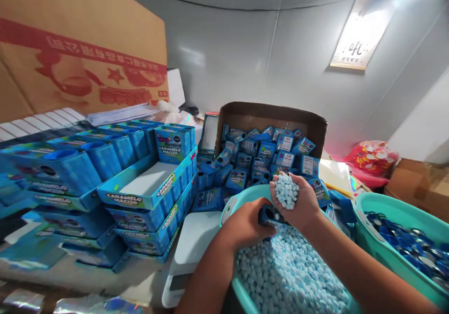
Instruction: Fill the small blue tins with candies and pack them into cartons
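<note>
Green basin (pixel 243 295) cut off at bottom. Left hand (pixel 248 222) closed around small blue box (pixel 269 215), box mostly hidden, above loose candies (pixel 287 267). Right hand (pixel 306 198) half-open, cupped palm-up just beside, holding candy handful (pixel 286 191).

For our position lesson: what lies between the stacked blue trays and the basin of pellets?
In the head view: a white scale, partly behind the left arm, between trays and basin.
</note>
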A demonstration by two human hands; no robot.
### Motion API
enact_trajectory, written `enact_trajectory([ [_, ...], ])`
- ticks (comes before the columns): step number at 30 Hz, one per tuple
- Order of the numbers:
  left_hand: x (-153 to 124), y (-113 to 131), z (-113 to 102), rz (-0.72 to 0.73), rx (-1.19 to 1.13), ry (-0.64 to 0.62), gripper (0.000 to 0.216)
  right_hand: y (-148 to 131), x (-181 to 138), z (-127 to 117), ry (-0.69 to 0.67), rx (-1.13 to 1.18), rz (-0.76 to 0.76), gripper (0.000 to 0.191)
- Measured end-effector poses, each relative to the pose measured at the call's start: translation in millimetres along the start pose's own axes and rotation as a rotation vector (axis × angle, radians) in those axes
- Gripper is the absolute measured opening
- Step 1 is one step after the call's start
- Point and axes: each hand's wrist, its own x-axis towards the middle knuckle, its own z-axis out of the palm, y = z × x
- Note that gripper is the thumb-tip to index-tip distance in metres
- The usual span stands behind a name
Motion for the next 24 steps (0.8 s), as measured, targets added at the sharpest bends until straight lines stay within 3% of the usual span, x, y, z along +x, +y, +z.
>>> enact_trajectory([
  [5, 2, -1, 0, -0.011, 0.010, -0.014, 0.044, 2, -4, 2, -0.013, -0.013, 0.002, 0.015],
  [11, 3, 1, 0, -0.034, 0.018, 0.001, 0.047, 7, 1, -3, -0.180, -0.051, -0.034, 0.015],
  [19, 1, 2, -2, -0.011, -0.013, 0.027, 0.056, 15, 3, -2, -0.144, -0.119, -0.076, 0.012],
  [24, 2, 1, -1, -0.036, 0.021, 0.019, 0.053, 19, 1, -3, -0.229, -0.213, -0.150, 0.010],
])
